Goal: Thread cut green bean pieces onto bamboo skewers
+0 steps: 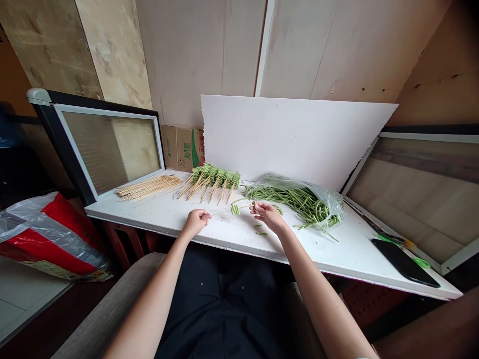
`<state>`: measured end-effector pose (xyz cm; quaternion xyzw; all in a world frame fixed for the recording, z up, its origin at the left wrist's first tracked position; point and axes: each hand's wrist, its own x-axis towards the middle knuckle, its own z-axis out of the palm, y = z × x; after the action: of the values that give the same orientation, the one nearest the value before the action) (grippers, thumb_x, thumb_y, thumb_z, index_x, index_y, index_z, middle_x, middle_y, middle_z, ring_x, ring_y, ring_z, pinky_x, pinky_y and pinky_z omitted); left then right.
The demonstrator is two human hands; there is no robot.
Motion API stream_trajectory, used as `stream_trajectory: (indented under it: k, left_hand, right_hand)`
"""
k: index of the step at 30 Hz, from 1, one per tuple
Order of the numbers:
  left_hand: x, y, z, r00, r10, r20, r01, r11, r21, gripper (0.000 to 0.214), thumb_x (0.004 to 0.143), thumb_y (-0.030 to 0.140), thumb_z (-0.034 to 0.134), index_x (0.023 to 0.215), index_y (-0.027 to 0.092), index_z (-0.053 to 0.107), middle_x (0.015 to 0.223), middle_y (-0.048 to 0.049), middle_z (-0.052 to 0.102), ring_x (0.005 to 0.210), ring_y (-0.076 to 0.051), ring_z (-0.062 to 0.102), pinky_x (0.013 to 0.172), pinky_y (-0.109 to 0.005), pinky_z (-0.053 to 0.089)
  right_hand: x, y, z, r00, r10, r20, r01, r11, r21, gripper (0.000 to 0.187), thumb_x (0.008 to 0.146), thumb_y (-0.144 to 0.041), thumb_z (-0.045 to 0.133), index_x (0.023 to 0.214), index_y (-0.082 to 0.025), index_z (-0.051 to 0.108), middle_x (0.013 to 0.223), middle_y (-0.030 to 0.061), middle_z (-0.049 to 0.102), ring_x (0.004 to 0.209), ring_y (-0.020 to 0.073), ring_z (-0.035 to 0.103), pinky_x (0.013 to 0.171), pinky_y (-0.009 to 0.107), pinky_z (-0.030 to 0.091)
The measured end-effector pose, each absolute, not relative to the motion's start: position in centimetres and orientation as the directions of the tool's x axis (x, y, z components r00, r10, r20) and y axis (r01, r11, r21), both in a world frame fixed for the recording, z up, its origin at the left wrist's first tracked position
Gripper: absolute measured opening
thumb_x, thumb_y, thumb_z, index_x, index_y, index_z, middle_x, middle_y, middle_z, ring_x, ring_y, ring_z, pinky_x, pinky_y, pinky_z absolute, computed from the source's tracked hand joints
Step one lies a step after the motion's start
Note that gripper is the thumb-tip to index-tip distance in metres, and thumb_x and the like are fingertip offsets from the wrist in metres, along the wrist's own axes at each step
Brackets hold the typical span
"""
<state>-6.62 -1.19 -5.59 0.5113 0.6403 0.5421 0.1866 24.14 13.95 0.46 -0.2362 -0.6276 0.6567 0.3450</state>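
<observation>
My left hand point(197, 220) is closed around the near end of a thin bamboo skewer point(224, 211) that carries a few short green bean pieces point(235, 209). My right hand point(265, 212) pinches a bean piece at the skewer's tip. A couple of loose bean pieces point(261, 230) lie on the white table point(209, 234) just below that hand. Behind, a row of finished bean skewers point(213, 180) lies beside a pile of bare skewers point(148, 187). A clear plastic bag of long green beans point(305, 201) sits to the right.
A black phone point(405, 262) and a green-handled tool point(391, 241) lie at the table's right end. A white board point(292, 137) leans against the wall, a cardboard box point(183, 148) beside it. Glass-lidded cabinets flank the table. A red and clear bag point(48, 234) lies on the left.
</observation>
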Motion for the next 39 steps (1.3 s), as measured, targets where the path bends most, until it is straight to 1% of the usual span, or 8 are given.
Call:
stream_trajectory:
  k: [4,8,11,15,19,24,30,39]
  left_hand:
    - [-6.5,-1.2,-5.4,-0.410,0.855,0.316,0.451,-0.111,0.885,0.028,0.082,0.041,0.062,0.079,0.015,0.074,0.059,-0.0038,0.065,0.058,-0.018,0.058,0.061,-0.028,0.041]
    - [-6.4,-1.3,-5.3,-0.417,0.855,0.310,0.455,-0.099,0.885,0.030,0.082,0.042,0.063,0.080,0.014,0.074,0.059,-0.0038,0.065,0.055,-0.017,0.055,0.059,-0.028,0.039]
    - [-6.5,-1.3,-5.4,-0.416,0.854,0.314,0.462,-0.099,0.881,0.030,0.083,0.042,0.062,0.081,0.014,0.074,0.059,-0.0042,0.065,0.055,-0.017,0.055,0.058,-0.028,0.038]
    - [-6.6,-1.3,-5.6,-0.411,0.852,0.324,0.464,-0.110,0.879,0.029,0.083,0.041,0.062,0.080,0.014,0.074,0.059,-0.0043,0.065,0.057,-0.018,0.057,0.060,-0.029,0.040]
    - [-6.6,-1.3,-5.6,-0.415,0.852,0.320,0.465,-0.103,0.879,0.029,0.083,0.041,0.062,0.080,0.014,0.074,0.059,-0.0041,0.065,0.057,-0.018,0.057,0.059,-0.029,0.040]
    - [-6.6,-1.3,-5.5,-0.418,0.855,0.307,0.464,-0.090,0.881,0.028,0.083,0.039,0.061,0.081,0.014,0.074,0.059,-0.0037,0.065,0.056,-0.017,0.055,0.058,-0.028,0.039]
    - [-6.6,-1.2,-5.6,-0.425,0.853,0.304,0.459,-0.086,0.884,0.028,0.083,0.038,0.060,0.081,0.014,0.073,0.059,-0.0038,0.064,0.057,-0.018,0.056,0.059,-0.028,0.039]
    - [-6.6,-1.3,-5.6,-0.433,0.841,0.323,0.492,-0.080,0.867,0.025,0.082,0.035,0.059,0.081,0.015,0.074,0.058,-0.0037,0.064,0.057,-0.019,0.057,0.059,-0.029,0.039]
  right_hand:
    - [24.1,14.0,0.5,-0.652,0.748,0.128,-0.167,0.024,-0.986,0.043,0.075,-0.054,0.090,0.095,-0.020,0.073,0.108,0.0086,0.076,0.092,0.0182,0.067,0.081,0.030,0.050]
    - [24.1,14.1,0.4,-0.647,0.752,0.129,-0.172,0.021,-0.985,0.043,0.074,-0.055,0.091,0.094,-0.021,0.074,0.108,0.0092,0.076,0.095,0.0201,0.067,0.081,0.031,0.050]
    - [24.2,14.3,0.3,-0.641,0.756,0.134,-0.149,0.049,-0.988,0.042,0.074,-0.056,0.090,0.093,-0.021,0.077,0.109,0.0094,0.076,0.097,0.0216,0.067,0.081,0.033,0.049]
    - [24.3,14.5,0.1,-0.607,0.783,0.136,-0.115,0.083,-0.990,0.042,0.074,-0.058,0.089,0.096,-0.022,0.081,0.113,0.0103,0.077,0.099,0.0226,0.067,0.080,0.033,0.048]
    - [24.2,14.8,-0.1,-0.582,0.802,0.133,-0.119,0.078,-0.990,0.045,0.075,-0.060,0.086,0.100,-0.022,0.084,0.114,0.0122,0.078,0.099,0.0231,0.066,0.080,0.033,0.049]
    - [24.1,15.0,-0.5,-0.574,0.810,0.120,-0.126,0.058,-0.990,0.046,0.075,-0.060,0.086,0.102,-0.022,0.085,0.112,0.0124,0.078,0.093,0.0210,0.065,0.078,0.032,0.049]
    - [24.1,14.9,-0.6,-0.588,0.796,0.142,-0.115,0.092,-0.989,0.043,0.078,-0.061,0.083,0.097,-0.022,0.084,0.110,0.0109,0.077,0.086,0.0178,0.062,0.076,0.031,0.049]
    - [23.8,14.9,-0.8,-0.585,0.799,0.135,-0.114,0.084,-0.990,0.043,0.078,-0.061,0.084,0.095,-0.021,0.084,0.107,0.0112,0.077,0.082,0.0174,0.060,0.075,0.032,0.049]
